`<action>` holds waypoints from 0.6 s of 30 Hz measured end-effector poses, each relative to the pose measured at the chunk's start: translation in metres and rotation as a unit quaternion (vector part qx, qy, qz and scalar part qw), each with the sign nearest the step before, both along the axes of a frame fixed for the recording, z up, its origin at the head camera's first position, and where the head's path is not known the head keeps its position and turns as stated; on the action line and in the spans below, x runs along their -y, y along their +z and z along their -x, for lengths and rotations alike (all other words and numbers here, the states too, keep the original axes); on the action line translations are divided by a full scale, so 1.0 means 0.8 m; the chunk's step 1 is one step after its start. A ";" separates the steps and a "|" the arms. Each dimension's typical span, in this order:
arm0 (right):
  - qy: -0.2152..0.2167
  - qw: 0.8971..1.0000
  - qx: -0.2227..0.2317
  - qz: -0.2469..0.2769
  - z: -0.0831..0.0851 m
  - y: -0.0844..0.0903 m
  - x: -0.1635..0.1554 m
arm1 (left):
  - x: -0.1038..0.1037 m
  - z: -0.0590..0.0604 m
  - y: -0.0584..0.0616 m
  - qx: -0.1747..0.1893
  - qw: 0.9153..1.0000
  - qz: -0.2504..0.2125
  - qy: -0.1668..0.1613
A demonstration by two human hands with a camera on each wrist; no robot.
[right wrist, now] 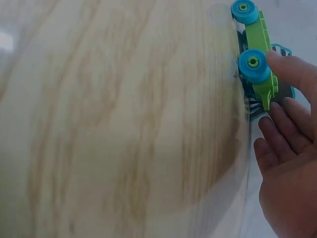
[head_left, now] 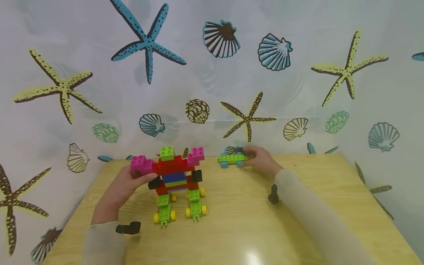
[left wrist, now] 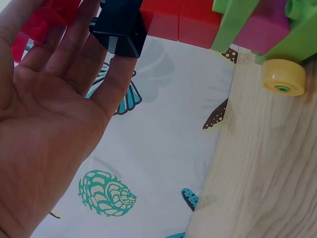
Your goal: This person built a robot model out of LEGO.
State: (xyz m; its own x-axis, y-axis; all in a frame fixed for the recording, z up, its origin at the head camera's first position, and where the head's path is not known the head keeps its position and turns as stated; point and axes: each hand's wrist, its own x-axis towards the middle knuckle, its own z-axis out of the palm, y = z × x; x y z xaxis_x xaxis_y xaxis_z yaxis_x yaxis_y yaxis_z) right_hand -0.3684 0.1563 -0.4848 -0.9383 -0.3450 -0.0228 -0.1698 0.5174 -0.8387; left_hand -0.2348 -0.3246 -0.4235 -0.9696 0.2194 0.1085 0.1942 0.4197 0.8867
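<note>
A: Start at the hands. What has the left hand [head_left: 124,186] got?

B: It holds the brick figure [head_left: 173,180] at its left side, thumb across the front under the pink brick [head_left: 141,164], fingers behind. The left wrist view shows those fingers [left wrist: 81,44] nearly straight, lying against the red bricks and a black block [left wrist: 119,27].

A: And the right hand [head_left: 261,160]?

B: It reaches to the far edge of the table [head_left: 238,224] and touches the green wheeled base [head_left: 232,159]. In the right wrist view one fingertip [right wrist: 292,67] presses the base's end beside a blue wheel [right wrist: 253,64]; the other fingers lie loose and open below it, not wrapped round anything.

A: What does the head view add?

B: The whole figure: it stands upright on the table near the middle, on two green legs, well apart from the wheeled base to its right. The wrist views show only pieces of it, such as one yellow wheel [left wrist: 283,77].

A: Counts?

B: Two pink bricks at the shoulders, one green brick [head_left: 167,153] on top, two black blocks at the sides. Two blue wheels show on the base in the right wrist view. How many yellow wheels the legs carry, I cannot tell for sure.

A: Around them?

B: A sheet printed with starfish and shells [head_left: 275,51] behind the table.
</note>
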 end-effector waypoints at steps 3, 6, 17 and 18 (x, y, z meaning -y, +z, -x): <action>0.001 1.000 -0.002 -0.011 0.003 -0.005 0.006 | 0.000 -0.001 0.000 0.006 1.000 0.013 0.008; 0.000 1.000 -0.001 -0.017 0.003 -0.005 0.010 | -0.002 -0.001 0.003 0.008 1.000 0.017 0.007; -0.004 0.999 0.000 -0.043 0.004 -0.004 0.026 | 0.001 -0.003 0.001 0.012 1.000 0.000 0.007; -0.005 0.999 0.001 -0.044 0.004 -0.003 0.027 | 0.001 -0.004 0.001 0.012 1.000 0.000 0.008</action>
State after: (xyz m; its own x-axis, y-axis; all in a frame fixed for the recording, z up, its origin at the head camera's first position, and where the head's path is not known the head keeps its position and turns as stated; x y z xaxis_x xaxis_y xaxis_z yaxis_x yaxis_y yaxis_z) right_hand -0.3714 0.1349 -0.4875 -0.9416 -0.3323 -0.0538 -0.1634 0.5911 -0.7898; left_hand -0.2320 -0.3257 -0.4224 -0.9755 0.2031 0.0843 0.1652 0.4234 0.8907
